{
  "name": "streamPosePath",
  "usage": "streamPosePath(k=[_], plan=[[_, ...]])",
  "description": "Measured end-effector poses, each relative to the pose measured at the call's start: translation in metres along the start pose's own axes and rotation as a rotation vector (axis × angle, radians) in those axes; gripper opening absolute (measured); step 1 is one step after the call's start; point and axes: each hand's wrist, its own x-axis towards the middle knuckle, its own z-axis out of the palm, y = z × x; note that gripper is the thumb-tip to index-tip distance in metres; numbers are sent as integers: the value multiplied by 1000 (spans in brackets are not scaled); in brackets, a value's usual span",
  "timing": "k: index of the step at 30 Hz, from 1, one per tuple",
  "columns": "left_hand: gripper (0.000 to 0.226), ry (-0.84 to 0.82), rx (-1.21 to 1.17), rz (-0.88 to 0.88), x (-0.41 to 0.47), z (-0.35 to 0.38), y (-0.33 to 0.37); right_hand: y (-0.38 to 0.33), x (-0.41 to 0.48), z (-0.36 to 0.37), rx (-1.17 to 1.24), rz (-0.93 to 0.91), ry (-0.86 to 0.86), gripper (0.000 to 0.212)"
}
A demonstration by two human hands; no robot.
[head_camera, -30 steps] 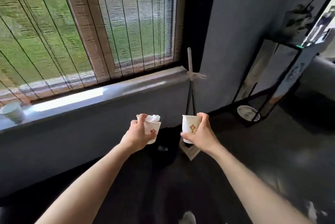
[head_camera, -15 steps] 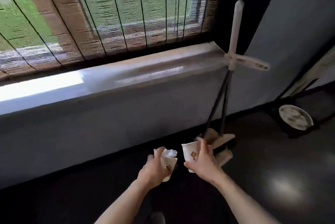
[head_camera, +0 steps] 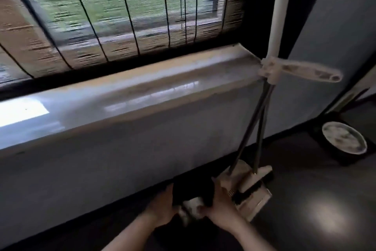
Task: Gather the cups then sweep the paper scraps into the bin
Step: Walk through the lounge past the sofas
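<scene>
Window blind (head_camera: 101, 16): slatted with dark cords, fills the upper left and centre of the frame.
Window sill (head_camera: 122, 96): pale and glossy, runs across the middle above a grey wall.
Floor (head_camera: 305, 189): dark, with a bright reflection at lower right.
Broom (head_camera: 278, 10): white handle stands upright at the right of the frame. Its dark shafts run down to a pale head clipped to the dustpan.
Dustpan (head_camera: 254, 200): pale, stands on the floor just right of the right hand, touching or almost touching it.
Round dish (head_camera: 343, 137): pale, on the floor at the right edge, well apart from the hands.
Bin (head_camera: 191, 189): dark, low centre against the wall, between the two hands. Its inside is too dark to see.
Left hand (head_camera: 162, 204): at the bin's left side. Too blurred to tell how the grip lies.
Right hand (head_camera: 221, 204): at the bin's right side, thumb up. The grip cannot be told either.
Cups (head_camera: 191, 208): a white blur between both hands, at the bin's near edge. Count and print are unclear.
</scene>
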Motion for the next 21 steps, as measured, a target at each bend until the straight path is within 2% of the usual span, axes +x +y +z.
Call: streamPosePath(k=[3,7,11,15,21], plan=[[74,43,64,70,-22,-53,32,-37,-25,-33,-19,27,15,97],[60,95,-18,213,-62,-134,95,-104,-66,-95,8,48,68,88],[62,164,-108,360,-94,-199,153,-170,-106,-154,105,7,149,73],[64,170,-210,458,-117,-245,191,-215,-138,-207,177,-40,255,65],[60,217,-194,582,-116,-276,239,-240,-157,-268,234,-84,436,57]])
